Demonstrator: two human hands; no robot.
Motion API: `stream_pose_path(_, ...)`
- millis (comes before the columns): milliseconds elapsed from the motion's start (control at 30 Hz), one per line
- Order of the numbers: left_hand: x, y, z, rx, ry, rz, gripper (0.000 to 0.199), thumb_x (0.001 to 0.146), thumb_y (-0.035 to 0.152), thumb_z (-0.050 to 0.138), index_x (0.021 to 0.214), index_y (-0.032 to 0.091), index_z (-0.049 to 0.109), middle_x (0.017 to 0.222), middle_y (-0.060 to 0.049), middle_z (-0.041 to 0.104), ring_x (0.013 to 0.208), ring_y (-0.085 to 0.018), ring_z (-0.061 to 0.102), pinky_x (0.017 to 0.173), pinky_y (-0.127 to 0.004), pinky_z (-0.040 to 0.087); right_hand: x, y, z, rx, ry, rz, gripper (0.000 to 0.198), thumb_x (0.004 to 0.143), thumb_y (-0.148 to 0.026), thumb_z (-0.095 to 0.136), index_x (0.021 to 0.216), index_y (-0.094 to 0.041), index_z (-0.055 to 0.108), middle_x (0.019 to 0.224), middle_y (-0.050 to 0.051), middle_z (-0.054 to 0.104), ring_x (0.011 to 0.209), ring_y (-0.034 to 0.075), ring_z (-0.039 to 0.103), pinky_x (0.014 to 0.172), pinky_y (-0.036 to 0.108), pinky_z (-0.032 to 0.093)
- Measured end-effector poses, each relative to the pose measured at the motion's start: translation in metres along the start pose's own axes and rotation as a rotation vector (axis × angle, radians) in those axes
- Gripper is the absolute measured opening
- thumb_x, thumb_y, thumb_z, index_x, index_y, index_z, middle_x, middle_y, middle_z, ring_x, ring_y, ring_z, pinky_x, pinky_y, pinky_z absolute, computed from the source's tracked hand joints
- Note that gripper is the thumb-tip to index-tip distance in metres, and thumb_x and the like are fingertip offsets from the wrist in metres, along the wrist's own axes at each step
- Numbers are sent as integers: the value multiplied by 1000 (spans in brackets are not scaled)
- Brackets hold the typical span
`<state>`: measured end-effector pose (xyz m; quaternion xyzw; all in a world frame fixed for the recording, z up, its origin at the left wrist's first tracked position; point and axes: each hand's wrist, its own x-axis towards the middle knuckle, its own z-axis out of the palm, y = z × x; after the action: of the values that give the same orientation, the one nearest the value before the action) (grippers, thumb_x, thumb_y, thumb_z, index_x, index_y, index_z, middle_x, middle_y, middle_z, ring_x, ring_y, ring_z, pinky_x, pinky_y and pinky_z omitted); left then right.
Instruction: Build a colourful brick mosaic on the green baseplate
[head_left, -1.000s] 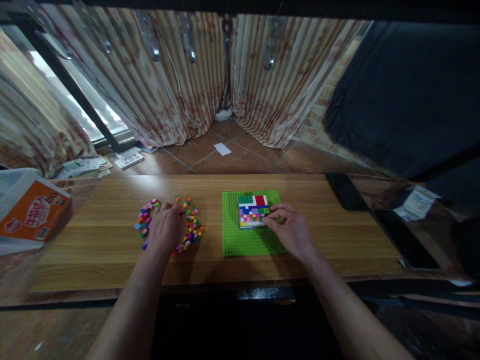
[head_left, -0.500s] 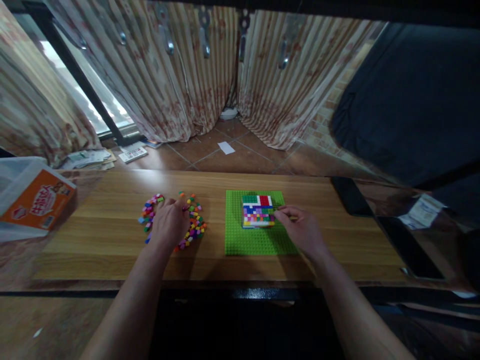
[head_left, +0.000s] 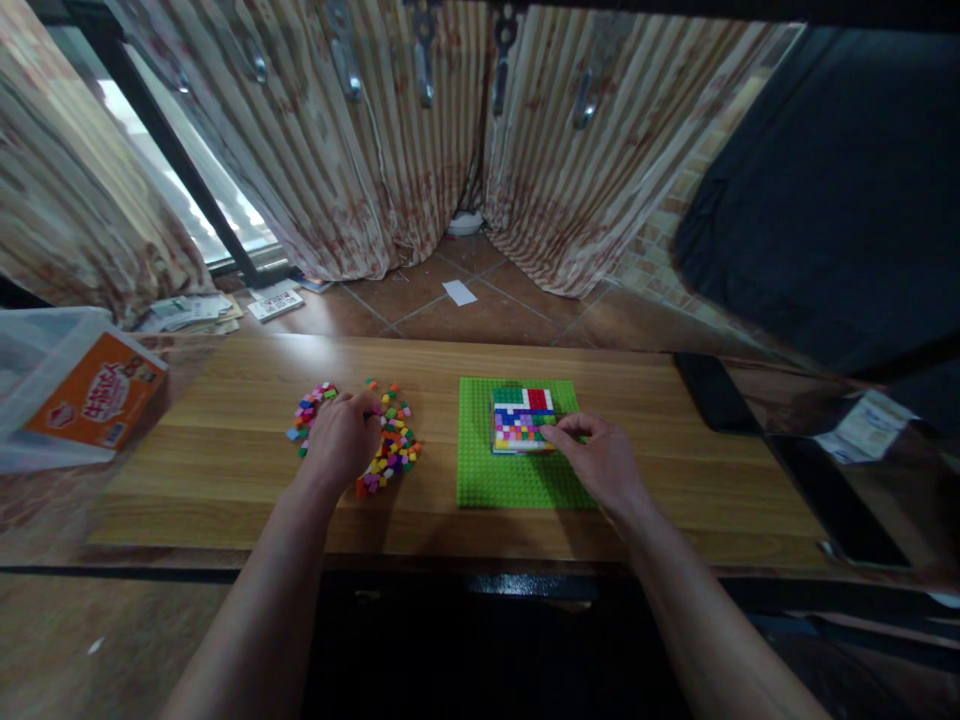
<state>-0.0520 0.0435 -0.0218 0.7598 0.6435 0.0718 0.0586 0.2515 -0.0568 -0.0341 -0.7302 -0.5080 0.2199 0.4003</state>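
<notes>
My left hand (head_left: 345, 437) is over a loose pile of small coloured toy bricks (head_left: 394, 450), its fingers curled and pinched together. A pinkish spot shows at its fingertips, too small to tell whether it is a held brick. On a green studded baseplate (head_left: 495, 483) sits a flat block of toy bricks (head_left: 517, 420), with green, white and red at the back and mixed small colours toward the front. My right hand (head_left: 604, 460) reaches the block's right edge, thumb and forefinger pinched together at its top. Whatever lies between those fingertips is hidden.
The wooden table (head_left: 247, 450) holds the pile and baseplate. A clear plastic tub (head_left: 52, 345) with an orange label stands at the left. Two dark phone-like slabs, one farther back (head_left: 716, 393) and one nearer (head_left: 836, 500), lie at the right. Striped curtains (head_left: 405, 170) hang behind.
My right fingertips have shifted slightly from beside the block's right edge onto it. The left hand stays over the pile, fingers still curled. The whole view has shifted slightly.
</notes>
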Motion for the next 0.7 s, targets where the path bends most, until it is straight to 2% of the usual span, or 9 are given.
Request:
stream_pose_path(267,-3,2,-6,-6,-16,9,31,83,16,48,100,16,75,99,-13,75,99,-27,68,90,-35,50,2,2,0,7,-17,24,36,73,-56,68,66,-21,69,71,5,71,68,22,64,67,35,45)
stream_pose_path(433,-6,1,-9,24,-33,18,32,81,10,48,95,19,75,92,-10,75,96,-24,68,86,-32,50,4,5,-4,-18,-66,89,41,69,-63,70,68,-21,73,63,4,71,59,21,62,56,32,41)
stream_pose_path(567,-5,-1,-6,24,-20,14,28,82,13,50,93,19,74,95,-10,74,97,-25,67,86,-32,50,4,5,-9,-2,-3,118,43,75,-63,64,70,-21,75,61,4,70,56,21,62,52,30,40)
stream_pose_path(700,-5,3,-2,23,15,50,23,86,21,53,95,20,75,96,-10,73,97,-25,66,90,-35,48,6,5,-12,45,73,101,40,76,-59,65,73,-20,75,64,5,72,57,21,64,52,31,43)
